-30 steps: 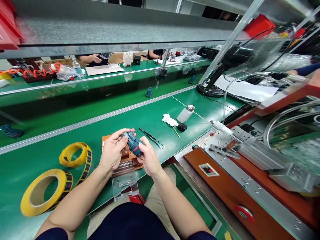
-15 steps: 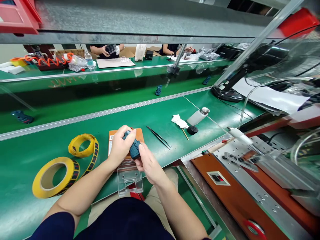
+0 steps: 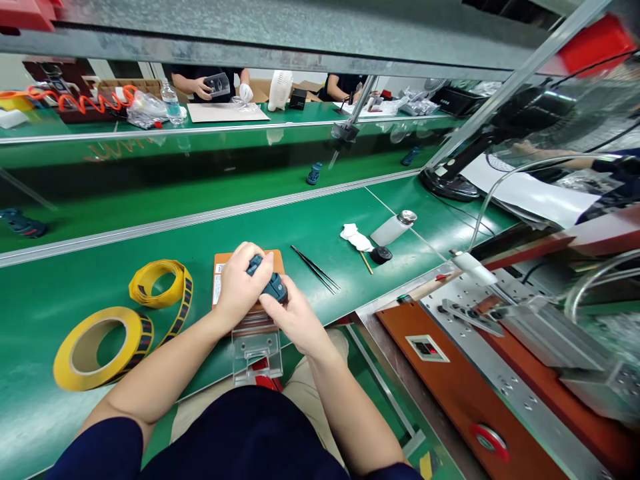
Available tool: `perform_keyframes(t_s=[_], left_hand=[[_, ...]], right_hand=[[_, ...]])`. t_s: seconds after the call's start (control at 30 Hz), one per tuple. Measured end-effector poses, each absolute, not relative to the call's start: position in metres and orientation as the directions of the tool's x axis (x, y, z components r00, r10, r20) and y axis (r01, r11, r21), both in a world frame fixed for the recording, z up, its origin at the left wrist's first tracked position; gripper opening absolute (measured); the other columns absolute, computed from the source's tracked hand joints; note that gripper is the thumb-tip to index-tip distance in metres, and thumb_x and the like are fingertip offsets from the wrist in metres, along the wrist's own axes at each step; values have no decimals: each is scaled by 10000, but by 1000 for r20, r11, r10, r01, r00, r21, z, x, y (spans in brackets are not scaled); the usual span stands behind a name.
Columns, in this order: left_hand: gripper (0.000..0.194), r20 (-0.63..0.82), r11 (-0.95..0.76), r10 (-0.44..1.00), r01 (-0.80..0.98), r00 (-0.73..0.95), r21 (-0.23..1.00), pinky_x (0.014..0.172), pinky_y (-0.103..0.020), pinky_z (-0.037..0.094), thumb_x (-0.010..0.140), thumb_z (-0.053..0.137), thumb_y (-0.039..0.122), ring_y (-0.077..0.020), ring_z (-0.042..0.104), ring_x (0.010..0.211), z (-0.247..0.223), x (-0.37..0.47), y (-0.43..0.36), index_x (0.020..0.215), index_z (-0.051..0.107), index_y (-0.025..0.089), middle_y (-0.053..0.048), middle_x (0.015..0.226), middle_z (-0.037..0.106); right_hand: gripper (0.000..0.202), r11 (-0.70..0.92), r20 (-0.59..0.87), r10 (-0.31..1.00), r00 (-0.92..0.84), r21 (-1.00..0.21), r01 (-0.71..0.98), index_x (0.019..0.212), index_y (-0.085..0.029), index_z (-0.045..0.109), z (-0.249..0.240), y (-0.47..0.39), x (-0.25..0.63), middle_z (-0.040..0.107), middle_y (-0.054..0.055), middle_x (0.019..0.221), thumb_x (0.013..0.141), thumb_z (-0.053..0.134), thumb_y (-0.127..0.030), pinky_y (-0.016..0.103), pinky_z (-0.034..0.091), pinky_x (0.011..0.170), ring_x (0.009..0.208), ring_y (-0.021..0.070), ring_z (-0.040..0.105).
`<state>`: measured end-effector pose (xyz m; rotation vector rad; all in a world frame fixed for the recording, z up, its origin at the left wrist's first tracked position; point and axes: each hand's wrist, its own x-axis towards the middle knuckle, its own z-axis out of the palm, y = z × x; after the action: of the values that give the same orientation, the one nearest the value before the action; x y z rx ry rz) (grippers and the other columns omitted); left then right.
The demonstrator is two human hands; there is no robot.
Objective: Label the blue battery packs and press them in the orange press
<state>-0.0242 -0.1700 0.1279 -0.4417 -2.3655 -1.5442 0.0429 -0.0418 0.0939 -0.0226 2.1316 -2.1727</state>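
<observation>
Both hands hold a small dark blue plastic tool housing point(image 3: 276, 288) above an orange block fixture point(image 3: 277, 259). My left hand point(image 3: 242, 280) is closed around its upper end, with the fingers mostly hidden. At the other end, my right hand point(image 3: 291, 312) grips it with the thumb along the near side. A small round light mark shows on the housing. Below the hands, a clear plastic bracket point(image 3: 257, 353) juts from the table edge. Black tweezers point(image 3: 314, 270) lie just right of the fixture.
Left of the hands lie a yellow label roll point(image 3: 65, 360) and its loose coil point(image 3: 143, 277). To the right are a pump bottle point(image 3: 393, 229), a black cap point(image 3: 381, 255) and white tissue point(image 3: 356, 238). More blue housings point(image 3: 314, 174) stand beyond the rail. Co-workers' hands point(image 3: 203, 89) show across the line.
The housing has been turned in my hands, so its marked side now shows. My right hand has shifted, its thumb now lying over the near side. The whole view has moved slightly.
</observation>
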Motion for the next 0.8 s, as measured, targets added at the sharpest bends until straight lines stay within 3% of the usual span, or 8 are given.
perform_keyframes(t_s=[0.17,0.4,0.47,0.6,0.8], left_hand=[[281,216,149,76,226,-973,963,596,-249,376,904,623,428,-140,486,636,126,-31,-172,734,592,207,31,674,529],[297,150,-32,114,148,-982,989,630,-235,442,901,659,485,-140,549,690,119,-30,-169,823,640,199,10,755,601],[299,135,-110,130,121,-982,987,697,-241,485,891,679,498,-161,611,808,118,-30,-167,948,678,204,-20,894,665],[442,35,-317,238,-43,-971,948,864,-291,532,895,675,539,-212,653,1055,120,-24,-162,1187,649,208,-86,1168,692],[705,-73,-454,424,-282,-903,845,971,-324,529,754,864,327,-229,674,1108,129,-6,-156,1365,536,200,-111,1238,699]], right_hand=[[439,-180,-76,-176,-981,-978,108,1265,-244,529,103,-37,49,628,25,955,921,646,-490,259,476,565,606,115,531],[476,-238,-31,-99,-995,-970,54,1312,-253,516,101,-40,49,628,55,1107,906,677,-440,308,583,690,705,132,636],[534,-172,8,-20,-1000,-985,-5,1363,-263,483,99,-38,49,620,75,1190,899,696,-417,326,600,727,759,151,669],[581,156,251,183,-950,-962,-224,1400,-262,497,97,-29,47,551,120,1357,875,729,-354,379,611,863,1048,243,664],[555,434,502,198,-842,-815,-384,1441,-267,477,96,-22,48,573,133,1313,920,666,-238,353,637,789,1100,254,638]])
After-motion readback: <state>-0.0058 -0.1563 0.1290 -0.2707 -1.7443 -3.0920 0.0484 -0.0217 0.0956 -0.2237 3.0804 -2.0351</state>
